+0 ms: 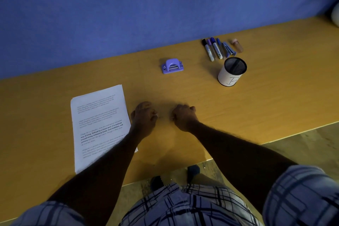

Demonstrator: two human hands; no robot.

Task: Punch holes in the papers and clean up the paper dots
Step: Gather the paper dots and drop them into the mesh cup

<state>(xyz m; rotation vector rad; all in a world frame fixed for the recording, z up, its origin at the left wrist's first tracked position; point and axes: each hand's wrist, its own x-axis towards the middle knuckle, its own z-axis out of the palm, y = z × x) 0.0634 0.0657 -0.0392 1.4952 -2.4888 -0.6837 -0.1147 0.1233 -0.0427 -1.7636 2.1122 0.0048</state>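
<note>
A black mesh pen cup [232, 71] wrapped in white paper is seen at two o'clock on the yellow-brown table [275, 97]. Just beyond it, four markers [212, 49] are laid side by side, flanked by a small blue tool [229, 50] and a brown bottle [238, 45]. A blue wall [146, 5] is seen behind.

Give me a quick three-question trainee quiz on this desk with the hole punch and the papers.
1. On which side of the hole punch does the paper stack lie, the person's left or right?
2. True or false: the hole punch sits on top of the paper stack.
3. Which lies nearest the pen cup? A) the markers B) the paper stack C) the hole punch

Key: 1 left; 2 false; 3 A.
</note>
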